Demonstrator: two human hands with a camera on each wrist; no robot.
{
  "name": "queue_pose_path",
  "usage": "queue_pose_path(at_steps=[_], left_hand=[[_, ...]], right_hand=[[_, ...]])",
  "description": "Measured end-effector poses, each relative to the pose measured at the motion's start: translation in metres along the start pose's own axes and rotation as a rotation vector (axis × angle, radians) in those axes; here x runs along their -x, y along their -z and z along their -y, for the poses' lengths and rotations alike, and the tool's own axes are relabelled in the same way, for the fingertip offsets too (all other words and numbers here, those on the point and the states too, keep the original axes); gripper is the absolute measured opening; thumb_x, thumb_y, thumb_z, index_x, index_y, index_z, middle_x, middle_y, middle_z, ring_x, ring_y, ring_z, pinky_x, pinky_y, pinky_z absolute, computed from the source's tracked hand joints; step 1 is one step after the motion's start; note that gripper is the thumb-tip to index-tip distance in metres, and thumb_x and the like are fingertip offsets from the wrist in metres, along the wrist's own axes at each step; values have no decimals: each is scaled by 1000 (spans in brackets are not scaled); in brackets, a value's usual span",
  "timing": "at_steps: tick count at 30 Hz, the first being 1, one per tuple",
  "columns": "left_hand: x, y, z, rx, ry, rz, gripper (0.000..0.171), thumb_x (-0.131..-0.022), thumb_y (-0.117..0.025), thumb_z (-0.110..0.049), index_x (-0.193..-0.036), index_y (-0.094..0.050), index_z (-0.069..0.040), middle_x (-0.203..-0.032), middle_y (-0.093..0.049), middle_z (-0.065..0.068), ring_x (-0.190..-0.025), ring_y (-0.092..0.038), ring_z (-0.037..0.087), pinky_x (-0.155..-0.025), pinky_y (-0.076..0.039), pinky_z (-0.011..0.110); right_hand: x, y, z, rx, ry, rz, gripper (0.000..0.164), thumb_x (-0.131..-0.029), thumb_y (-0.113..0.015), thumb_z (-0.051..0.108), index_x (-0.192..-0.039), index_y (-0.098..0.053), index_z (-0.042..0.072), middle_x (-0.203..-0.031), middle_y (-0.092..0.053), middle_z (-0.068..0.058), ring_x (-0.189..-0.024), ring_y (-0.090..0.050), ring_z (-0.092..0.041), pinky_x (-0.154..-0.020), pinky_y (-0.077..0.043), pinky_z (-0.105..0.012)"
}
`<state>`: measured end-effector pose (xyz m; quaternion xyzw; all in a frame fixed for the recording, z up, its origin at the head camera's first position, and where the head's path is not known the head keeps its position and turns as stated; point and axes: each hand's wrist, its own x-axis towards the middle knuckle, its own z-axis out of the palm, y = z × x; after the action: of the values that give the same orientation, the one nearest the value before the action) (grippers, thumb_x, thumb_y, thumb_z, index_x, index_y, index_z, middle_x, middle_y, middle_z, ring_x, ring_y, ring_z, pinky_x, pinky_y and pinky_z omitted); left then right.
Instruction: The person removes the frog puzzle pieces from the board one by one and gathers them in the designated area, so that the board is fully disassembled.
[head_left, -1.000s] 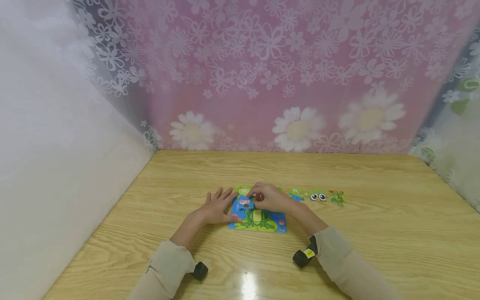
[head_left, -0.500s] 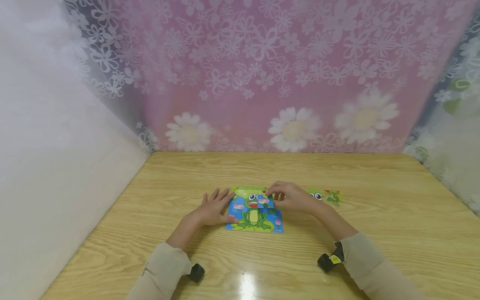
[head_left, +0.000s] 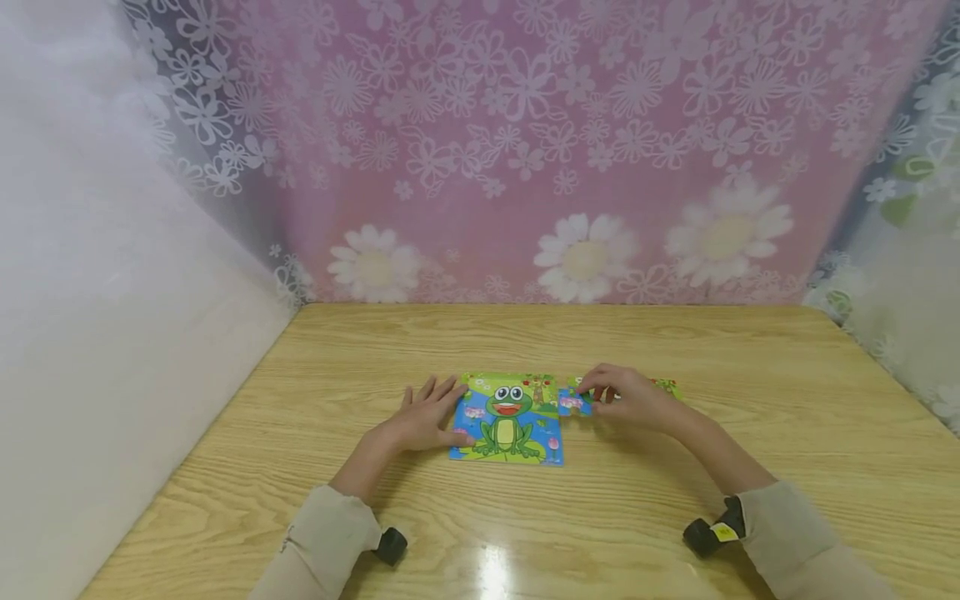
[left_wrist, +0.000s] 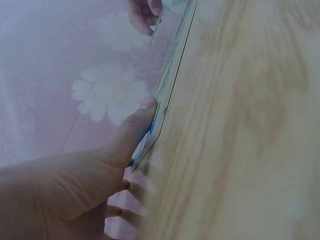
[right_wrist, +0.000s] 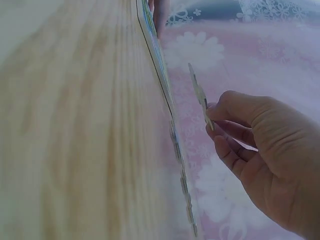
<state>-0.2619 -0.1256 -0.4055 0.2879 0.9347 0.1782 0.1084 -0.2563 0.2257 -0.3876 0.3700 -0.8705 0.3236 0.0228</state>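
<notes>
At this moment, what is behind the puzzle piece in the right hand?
Parts of loose green puzzle pieces show on the table. The held piece and right hand cover the rest; its print cannot be seen.

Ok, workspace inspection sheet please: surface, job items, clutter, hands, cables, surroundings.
Surface: tan wood-grain tabletop, bright glare spot.
Job items: thin rectangular blue-and-green frog picture board, lying flat; small blue puzzle piece with pink flower, raised off the tabletop; loose green puzzle pieces, partly hidden.
Clutter: nothing seen.
Hands: left hand has its thumb on the board; right hand pinches the blue piece.
Cables: nothing seen.
Surroundings: pink floral fabric backdrop; white covering at left.
</notes>
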Motion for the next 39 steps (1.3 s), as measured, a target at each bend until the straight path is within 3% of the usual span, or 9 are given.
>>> queue_pose_path(at_steps=[16,25,33,39], left_hand=[[-2,-2,3,-6,11,-6,89,-81,-59,-58,-148,-20,-13,-152,-8,11,-136,3,36,-101,5,60],[-1,-2,1,-13,7,-7,88,-81,-59,-57,-148,-21,-13,-152,-9,12,-136,2,37,-101,4,61],[-2,-1,1,-2,5,-7,89,-81,-59,-58,-147,-21,-13,-152,-9,11,-136,3,37,-100,6,61],[-2,-2,1,-10,1,-6,89,-81,-60,-57,-147,-22,-12,-152,-9,12,-135,2,37,-100,5,62]], right_hand=[[19,-5,-15,-22,-78,34,25,-82,-64,-6,-103,-65,7,-106,-58,-6,-78,-56,-12,-67,-49,-27],[23,-5,-18,-72,-81,74,22,-84,-63,-4,-99,-66,12,-110,-58,-6,-81,-56,-14,-68,-50,-28],[23,-7,-22,-16,-22,45,22,-82,-64,-5,-96,-67,11,-107,-58,-7,-74,-54,-10,-62,-49,-26],[23,-8,-23,-36,-59,66,21,-84,-63,-3,-98,-66,12,-106,-58,-4,-78,-56,-10,-65,-50,-27]])
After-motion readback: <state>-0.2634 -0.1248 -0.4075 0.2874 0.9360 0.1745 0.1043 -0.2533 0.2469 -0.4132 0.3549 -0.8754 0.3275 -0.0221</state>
